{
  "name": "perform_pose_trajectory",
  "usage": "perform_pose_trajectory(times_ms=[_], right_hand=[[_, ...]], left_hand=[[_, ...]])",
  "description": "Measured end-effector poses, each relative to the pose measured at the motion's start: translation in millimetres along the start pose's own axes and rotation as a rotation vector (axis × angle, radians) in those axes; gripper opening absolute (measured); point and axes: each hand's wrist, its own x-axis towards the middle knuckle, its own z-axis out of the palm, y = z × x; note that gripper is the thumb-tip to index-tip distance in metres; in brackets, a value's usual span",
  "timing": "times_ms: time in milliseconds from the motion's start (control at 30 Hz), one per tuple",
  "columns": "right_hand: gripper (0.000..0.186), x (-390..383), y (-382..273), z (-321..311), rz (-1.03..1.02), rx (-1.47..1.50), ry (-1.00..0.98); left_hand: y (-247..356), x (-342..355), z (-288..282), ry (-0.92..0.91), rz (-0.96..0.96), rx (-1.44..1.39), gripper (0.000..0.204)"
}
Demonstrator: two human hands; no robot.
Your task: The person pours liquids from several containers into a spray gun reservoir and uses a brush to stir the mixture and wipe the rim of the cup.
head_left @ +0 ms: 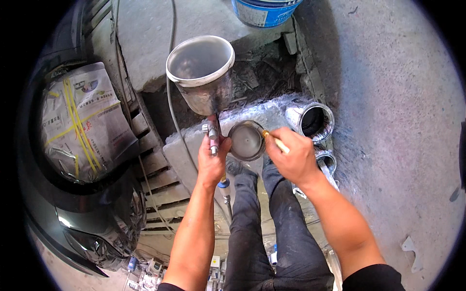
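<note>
My left hand [212, 162] is closed around a spray gun [213, 133] with a reddish body and silver knobs. Beside its thumb is a round cup [246, 141], grey inside; how it joins the gun is hidden. My right hand [293, 157] pinches a small brush [280, 145] with a pale handle and a brass-coloured collar. The brush's front end meets the cup's right rim; its bristles cannot be made out. A hose fitting [224, 186] with a blue ring shows below my left hand. Just beyond the gun stands a paint-stained bucket [201, 80] with a white rim.
Paint-crusted cans [310, 121] stand at right by a concrete ledge. A blue pail [267, 14] is at the far edge. On the left are a dark car [92, 218], a taped paper covering [85, 121] and wooden slats [162, 194]. A grey hose [171, 97] runs beside the bucket.
</note>
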Motion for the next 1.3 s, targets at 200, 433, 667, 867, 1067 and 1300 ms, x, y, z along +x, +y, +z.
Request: perform_pose_trajectory(times_ms=[200, 433, 667, 867, 1067, 1300], right_hand=[[0.02, -15, -37, 1, 0.833, 0.57, -0.177], [0.013, -5, -13, -18, 0.059, -0.206, -0.211], [0.016, 3, -21, 6, -0.232, -0.003, -0.23], [0.016, 11, 2, -15, -0.391, -0.046, -0.354], [0.013, -8, 0, -15, -0.04, -0.186, -0.229], [0.018, -18, -24, -24, 0.872, 0.557, -0.043]], left_hand=[[6, 1, 3, 0.029, -0.023, -0.022, 0.014], [-4, 0, 1, 0.033, -0.001, 0.021, 0.013], [2, 4, 3, 0.058, -0.085, -0.04, 0.012], [3, 5, -1, 0.05, -0.077, -0.045, 0.012], [-1, 4, 3, 0.069, -0.044, -0.017, 0.012], [-8, 6, 5, 0.136, -0.019, -0.027, 0.013]])
